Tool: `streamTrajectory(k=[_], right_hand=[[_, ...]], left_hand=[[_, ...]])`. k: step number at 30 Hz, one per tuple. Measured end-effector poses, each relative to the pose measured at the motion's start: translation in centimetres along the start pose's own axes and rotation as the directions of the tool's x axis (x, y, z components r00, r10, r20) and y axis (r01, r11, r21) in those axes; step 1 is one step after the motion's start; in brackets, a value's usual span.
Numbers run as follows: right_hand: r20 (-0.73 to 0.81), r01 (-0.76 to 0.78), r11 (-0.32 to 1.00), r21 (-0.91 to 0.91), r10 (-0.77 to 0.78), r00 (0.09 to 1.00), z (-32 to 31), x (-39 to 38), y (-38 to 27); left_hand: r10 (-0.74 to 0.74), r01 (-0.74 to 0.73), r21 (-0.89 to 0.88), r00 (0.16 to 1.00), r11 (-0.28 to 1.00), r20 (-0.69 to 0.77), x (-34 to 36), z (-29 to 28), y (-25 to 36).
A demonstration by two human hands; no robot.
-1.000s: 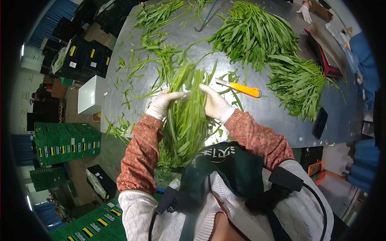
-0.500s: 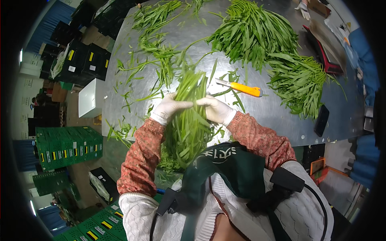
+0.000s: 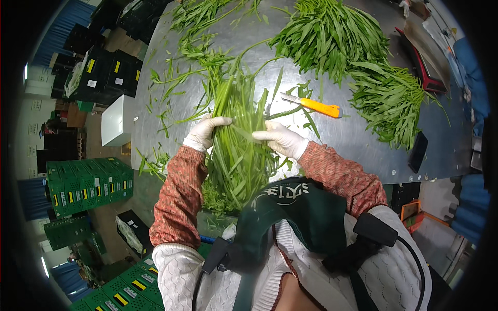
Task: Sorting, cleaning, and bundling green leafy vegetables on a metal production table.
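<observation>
A loose bunch of water spinach [image 3: 238,155], long green stems with narrow leaves, hangs between my gloved hands at the table's near edge. On its left side my left hand [image 3: 205,132] grips the stems, thumb across the front. My right hand [image 3: 281,140] holds the opposite side, thumb laid over the stems and its other fingers mostly hidden behind them. The stem ends point away from me and the leaves hang towards my apron. Beyond my right hand lies an orange utility knife [image 3: 320,108], blade out, among cut scraps.
A big pile of greens [image 3: 332,44] and a smaller bundle [image 3: 389,101] lie at the right. Loose stems [image 3: 207,65] litter the table's left. A phone [image 3: 417,152] rests near the right edge. Green crates [image 3: 88,186] and a white box [image 3: 118,122] stand left.
My hands have moved apart, and the bunch between them has spread wider. At the far right, another person's gloved hand has shifted towards the picture's upper edge.
</observation>
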State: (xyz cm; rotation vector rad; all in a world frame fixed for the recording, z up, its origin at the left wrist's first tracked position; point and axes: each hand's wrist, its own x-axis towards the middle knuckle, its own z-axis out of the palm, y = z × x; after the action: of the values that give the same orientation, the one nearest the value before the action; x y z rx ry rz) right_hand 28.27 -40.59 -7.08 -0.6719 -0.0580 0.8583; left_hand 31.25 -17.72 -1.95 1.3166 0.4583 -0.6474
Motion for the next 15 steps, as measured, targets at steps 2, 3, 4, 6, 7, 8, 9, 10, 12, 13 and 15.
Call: streamTrajectory(k=[2,3,4,6,7,8,9,10,12,13,15], right_hand=[[-0.021,0.034,0.999,-0.035,-0.034,0.999,0.5,0.2,0.4],[-0.040,0.068,0.995,-0.071,-0.070,0.997,0.9,0.3,0.6],[-0.040,0.066,0.995,-0.069,-0.069,0.997,1.3,0.4,1.0],[-0.193,0.047,0.992,-0.115,-0.069,0.979,1.7,0.6,1.3],[-0.197,0.047,0.992,-0.113,-0.069,0.978,1.3,0.6,1.6],[-0.189,0.068,0.994,-0.084,-0.083,0.979,1.0,0.8,1.8],[-0.181,0.088,0.995,-0.054,-0.096,0.979,0.6,1.0,2.1],[-0.193,0.109,0.990,-0.092,-0.125,0.973,0.0,1.1,2.2],[-0.230,0.099,0.991,-0.089,-0.117,0.966,-0.6,1.1,2.2],[-0.266,0.093,0.992,-0.089,-0.114,0.957,-0.9,1.3,1.9],[-0.327,0.024,0.967,-0.255,-0.110,0.939,-1.1,1.2,0.9]], left_hand=[[0.020,-0.020,0.005,1.000,1.000,-0.006,0.0,0.0,-0.1],[0.019,-0.019,0.004,1.000,1.000,-0.006,-0.1,-0.1,-0.3],[0.020,-0.020,0.004,1.000,1.000,0.009,-0.1,-0.1,-0.5],[0.019,-0.019,0.007,0.999,1.000,0.031,-0.2,0.4,-0.4],[0.022,-0.022,0.011,0.999,1.000,0.026,-0.3,0.6,-0.4],[0.029,-0.029,0.017,0.999,0.999,0.019,-0.5,0.7,-0.2],[0.029,-0.029,0.018,0.999,0.999,0.019,-0.4,0.4,-0.2],[0.037,-0.037,0.022,0.999,0.999,0.029,-0.1,-0.2,-0.1],[0.060,-0.060,-0.002,0.997,0.998,0.044,-0.3,-0.2,0.1],[0.060,-0.060,-0.002,0.997,0.998,0.044,0.1,-0.6,0.2],[0.040,-0.040,-0.010,0.999,0.999,0.019,0.4,-1.5,0.2]])
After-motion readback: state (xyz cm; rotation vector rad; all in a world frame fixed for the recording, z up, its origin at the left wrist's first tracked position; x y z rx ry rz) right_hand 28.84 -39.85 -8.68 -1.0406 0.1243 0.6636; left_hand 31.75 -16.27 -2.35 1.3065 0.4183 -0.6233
